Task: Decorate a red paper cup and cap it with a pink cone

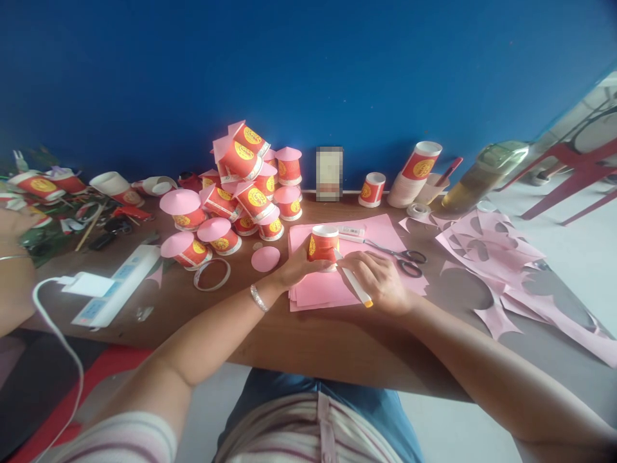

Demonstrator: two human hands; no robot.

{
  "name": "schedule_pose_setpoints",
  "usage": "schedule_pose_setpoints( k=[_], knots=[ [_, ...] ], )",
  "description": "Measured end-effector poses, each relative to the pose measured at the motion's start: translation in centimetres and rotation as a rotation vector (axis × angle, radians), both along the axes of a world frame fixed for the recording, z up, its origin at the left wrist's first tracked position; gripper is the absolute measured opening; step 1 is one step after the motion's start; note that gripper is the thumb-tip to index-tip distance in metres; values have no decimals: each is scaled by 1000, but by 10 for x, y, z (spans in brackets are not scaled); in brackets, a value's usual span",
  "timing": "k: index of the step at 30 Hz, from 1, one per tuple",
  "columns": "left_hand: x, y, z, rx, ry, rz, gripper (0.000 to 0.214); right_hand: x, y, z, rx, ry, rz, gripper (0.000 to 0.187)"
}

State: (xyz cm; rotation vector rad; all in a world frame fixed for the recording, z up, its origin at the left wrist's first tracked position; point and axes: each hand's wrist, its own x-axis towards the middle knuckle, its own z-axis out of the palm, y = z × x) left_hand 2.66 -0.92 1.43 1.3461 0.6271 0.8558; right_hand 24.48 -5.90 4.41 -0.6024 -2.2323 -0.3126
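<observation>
My left hand (pixel 299 267) grips a red paper cup (pixel 318 247) with a yellow print, its white rim facing up, over pink paper sheets (pixel 308 294). In my right hand (pixel 378 280) is a slim white utility knife (pixel 355 287) with a yellow end, its tip against the cup's right side. Whether the blade has gone into the wall is too small to tell. Just behind the cup, scissors (pixel 409 262) with dark handles and a white marker-like stick (pixel 351 230) lie on the sheets. A pink paper disc (pixel 265 259) rests left of my left hand.
Several red cups with pink cone roofs (pixel 241 161) are piled at back left. Stacked cups (pixel 409 183), a tape roll (pixel 418 211) and a bottle (pixel 484 173) stand back right. Pink scraps (pixel 496 257) cover the right side. A power strip (pixel 118 286) lies left, near another person's arm (pixel 14 270).
</observation>
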Motion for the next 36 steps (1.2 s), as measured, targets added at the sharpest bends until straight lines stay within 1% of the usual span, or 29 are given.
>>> schedule_pose_setpoints(
  k=[7, 12, 19, 26, 29, 32, 34, 36],
  knots=[
    [1, 0, 1, -30, -29, -15, 41, 3, 2, -6, -72, 11, -2, 28],
    [2, 1, 3, -24, -53, -64, 34, 4, 3, -6, -49, 9, -21, 25],
    [1, 1, 4, -51, -40, -65, 34, 3, 4, -9, -28, 7, -34, 23],
    [0, 1, 4, -59, -61, -77, 31, 4, 3, -7, -41, 23, -9, 27],
    [0, 0, 5, -38, -74, -69, 27, 6, 2, -6, -5, 45, -10, 30],
    [0, 0, 6, -78, -113, -30, 33, 9, 5, -11, 6, 35, -56, 34],
    [0, -1, 5, -135, -137, -20, 38, 12, 10, -17, -20, 26, -86, 36],
    [0, -2, 4, -171, -164, -8, 37, 15, 17, -25, -52, 41, -109, 35]
  ],
)
